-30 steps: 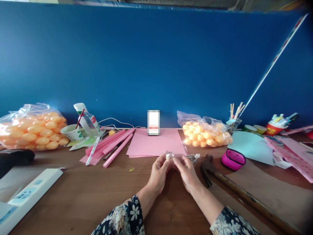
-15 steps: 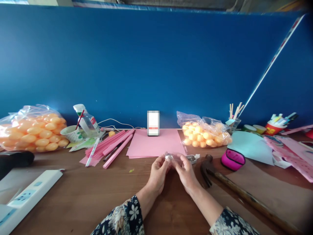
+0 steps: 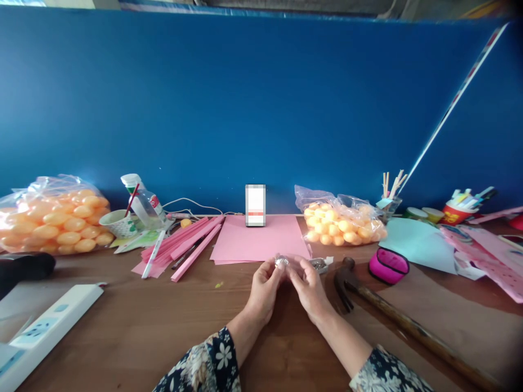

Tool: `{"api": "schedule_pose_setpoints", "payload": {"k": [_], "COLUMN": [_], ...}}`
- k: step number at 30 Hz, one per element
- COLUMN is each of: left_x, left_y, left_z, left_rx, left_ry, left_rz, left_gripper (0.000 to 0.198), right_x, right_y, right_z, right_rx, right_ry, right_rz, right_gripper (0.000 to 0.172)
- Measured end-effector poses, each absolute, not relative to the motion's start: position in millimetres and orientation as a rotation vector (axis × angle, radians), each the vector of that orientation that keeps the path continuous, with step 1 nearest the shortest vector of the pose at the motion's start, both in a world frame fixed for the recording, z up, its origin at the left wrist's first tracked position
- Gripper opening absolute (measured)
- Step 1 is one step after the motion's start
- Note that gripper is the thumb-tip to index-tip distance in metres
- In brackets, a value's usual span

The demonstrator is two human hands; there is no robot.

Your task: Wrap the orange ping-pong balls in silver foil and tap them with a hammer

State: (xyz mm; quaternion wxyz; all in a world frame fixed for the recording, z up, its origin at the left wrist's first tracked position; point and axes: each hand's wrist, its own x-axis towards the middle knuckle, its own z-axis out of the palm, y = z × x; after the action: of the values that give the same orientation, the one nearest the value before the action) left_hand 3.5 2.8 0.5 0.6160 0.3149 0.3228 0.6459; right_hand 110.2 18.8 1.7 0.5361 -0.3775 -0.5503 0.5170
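Far left: clear bag (image 3: 61, 224) full of orange balls, paper cup (image 3: 117, 224) with red stick. Far right: second bag (image 3: 342, 224) of orange balls, clear cup (image 3: 392, 206) of wooden sticks, red tub (image 3: 454, 214) of markers. Left hand (image 3: 265, 287) pinches small shiny piece (image 3: 281, 261) between thumb and finger — at pink sheets' (image 3: 257, 239) near edge. Right hand (image 3: 309, 288) angles in, fingertips bunched beside it — can't tell if gripping too.

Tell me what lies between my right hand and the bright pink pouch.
The head view shows the hammer's head between your right hand and the bright pink pouch, with bare tabletop showing between hammer and pouch.
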Motion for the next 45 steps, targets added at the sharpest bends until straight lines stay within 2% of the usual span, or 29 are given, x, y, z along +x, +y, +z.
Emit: {"api": "schedule_pose_setpoints", "payload": {"k": [8,18,25,33,45], "left_x": [4,5,3,6,7], "left_y": [2,1,1,1,-1], "left_z": [4,7,7,11,9], "left_rx": [0.696,0.696,0.697,0.678,0.622], "left_ry": [0.748,0.700,0.792,0.683,0.745], "left_rz": [1.481,1.494,1.476,1.463,1.513], "left_gripper": [0.040,0.022,0.027,0.027,0.025], "right_x": [110,108,110,110,111], "right_y": [17,16,16,19,18], "right_z": [2,5,2,2,-1], "right_rx": [-0.931,-0.935,-0.982,-0.997,-1.043], "right_ry": [-1.324,-1.390,-1.495,-1.409,-1.419], "right_rz": [1.204,1.143,0.977,1.095,1.049], "right_gripper": [0.032,0.033,0.034,0.036,0.035]}}
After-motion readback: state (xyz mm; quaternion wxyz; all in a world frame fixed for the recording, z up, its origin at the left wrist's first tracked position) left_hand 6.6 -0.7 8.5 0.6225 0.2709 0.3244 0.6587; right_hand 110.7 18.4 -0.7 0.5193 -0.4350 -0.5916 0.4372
